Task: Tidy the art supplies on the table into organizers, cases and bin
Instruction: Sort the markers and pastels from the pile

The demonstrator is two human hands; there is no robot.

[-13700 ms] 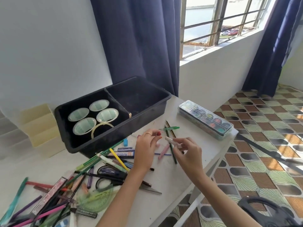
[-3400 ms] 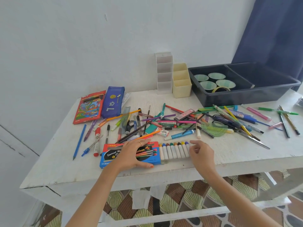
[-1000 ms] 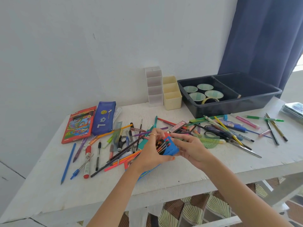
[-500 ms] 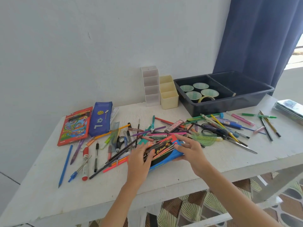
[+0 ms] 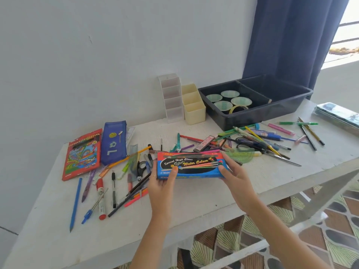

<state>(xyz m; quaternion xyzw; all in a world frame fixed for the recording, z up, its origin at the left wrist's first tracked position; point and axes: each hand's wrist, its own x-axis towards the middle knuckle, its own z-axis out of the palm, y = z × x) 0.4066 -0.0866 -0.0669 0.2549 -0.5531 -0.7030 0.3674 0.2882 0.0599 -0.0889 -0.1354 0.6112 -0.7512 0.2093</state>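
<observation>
The person is wearing one thin ring [image 5: 153, 176] on a finger of the left hand [image 5: 161, 186] — and that hand's thumbnail [image 5: 175, 168] is showing bright orange polish. Both forearms [image 5: 155, 239] are showing bare right down to the picture's lower edge — the right hand [image 5: 236, 176] is appearing too blurred for its nail colour to be told.

We look down on a white table [image 5: 194, 207] strewn with pens and pencils; a left hand [image 5: 161, 183] and a right hand [image 5: 236, 177] grip either end of a blue water colour box [image 5: 191, 165], thumbs on its face; behind stand a white organizer [image 5: 172, 101], a cream organizer [image 5: 194, 111] and a black bin [image 5: 258, 113] holding tape rolls [image 5: 223, 104].
</observation>
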